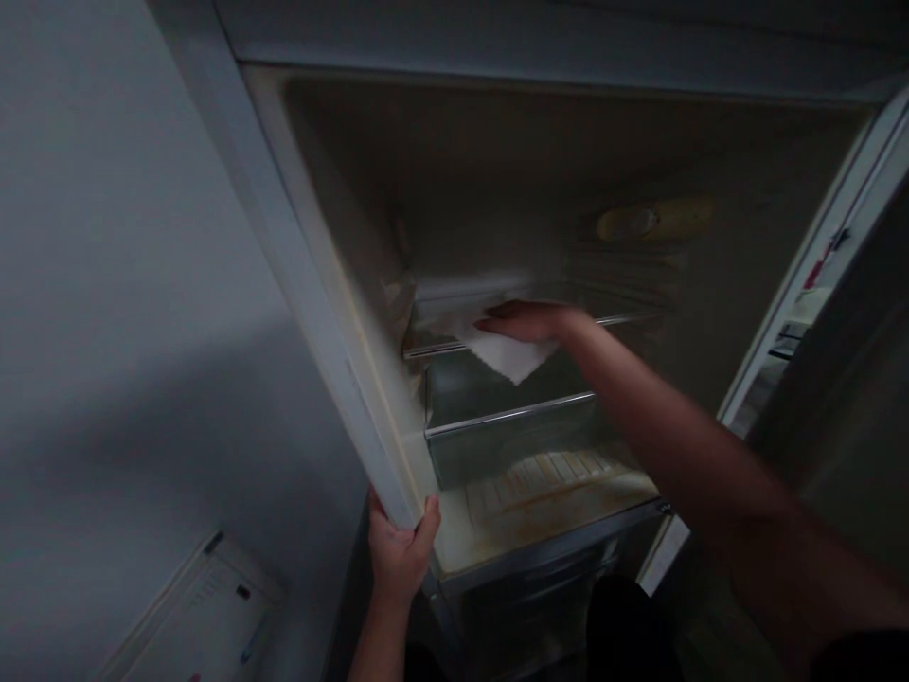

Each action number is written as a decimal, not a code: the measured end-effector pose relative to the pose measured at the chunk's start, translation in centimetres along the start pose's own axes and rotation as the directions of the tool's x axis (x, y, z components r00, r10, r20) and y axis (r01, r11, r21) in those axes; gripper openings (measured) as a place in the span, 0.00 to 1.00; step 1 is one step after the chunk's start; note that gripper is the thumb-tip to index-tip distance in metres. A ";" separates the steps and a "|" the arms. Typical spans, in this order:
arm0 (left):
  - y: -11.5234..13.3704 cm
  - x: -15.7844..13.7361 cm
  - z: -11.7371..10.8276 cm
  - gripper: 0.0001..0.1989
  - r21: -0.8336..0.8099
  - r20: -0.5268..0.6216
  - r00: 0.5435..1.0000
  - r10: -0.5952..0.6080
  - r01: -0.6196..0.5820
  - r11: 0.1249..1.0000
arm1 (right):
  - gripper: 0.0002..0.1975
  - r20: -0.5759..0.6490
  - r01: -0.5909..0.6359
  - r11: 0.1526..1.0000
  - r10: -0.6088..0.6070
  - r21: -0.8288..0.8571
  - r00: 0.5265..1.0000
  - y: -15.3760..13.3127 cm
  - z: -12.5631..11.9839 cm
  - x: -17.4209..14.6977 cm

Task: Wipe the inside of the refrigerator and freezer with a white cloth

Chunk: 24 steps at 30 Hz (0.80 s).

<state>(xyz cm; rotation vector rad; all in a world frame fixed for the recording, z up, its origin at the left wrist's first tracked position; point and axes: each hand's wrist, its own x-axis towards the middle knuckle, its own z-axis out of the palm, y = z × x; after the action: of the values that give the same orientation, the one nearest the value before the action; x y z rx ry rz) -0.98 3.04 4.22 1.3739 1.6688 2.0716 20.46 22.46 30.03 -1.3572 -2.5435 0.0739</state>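
Inside the open fridge, my right hand holds a white cloth or paper towel on the upper glass shelf. One corner of it hangs over the shelf's front edge. My left hand grips the fridge's left side wall near its lower front corner, thumb on the inner side and fingers round the outside. Below the upper shelf lies a second glass shelf. The fridge floor carries brownish stains.
A yellowed lamp cover sits high on the right inner wall. The fridge door stands open at the right. Beneath is a dark lower compartment. A white boxy item is at the lower left beside the pale wall.
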 end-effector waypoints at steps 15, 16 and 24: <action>0.4 0.3 -0.4 0.33 0.051 -0.004 1.000 -0.002 0.002 0.999 | 0.43 -0.102 0.108 0.989 -0.098 0.103 0.990 0.0 0.6 -2.9; 0.3 0.3 -0.3 0.33 0.036 -0.003 1.000 -0.005 0.005 0.999 | 0.43 -0.063 0.064 0.988 -0.055 0.141 0.996 2.0 -0.1 -3.0; -0.7 0.2 -0.3 0.33 0.011 0.034 0.999 -0.025 0.025 1.000 | 0.38 -0.060 -0.351 0.924 0.363 0.148 0.930 13.0 -2.9 -5.2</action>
<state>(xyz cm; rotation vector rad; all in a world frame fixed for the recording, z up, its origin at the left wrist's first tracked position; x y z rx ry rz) -1.56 3.20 3.74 1.3768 1.6776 2.0172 34.49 25.30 29.60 -1.7117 -2.1491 0.2455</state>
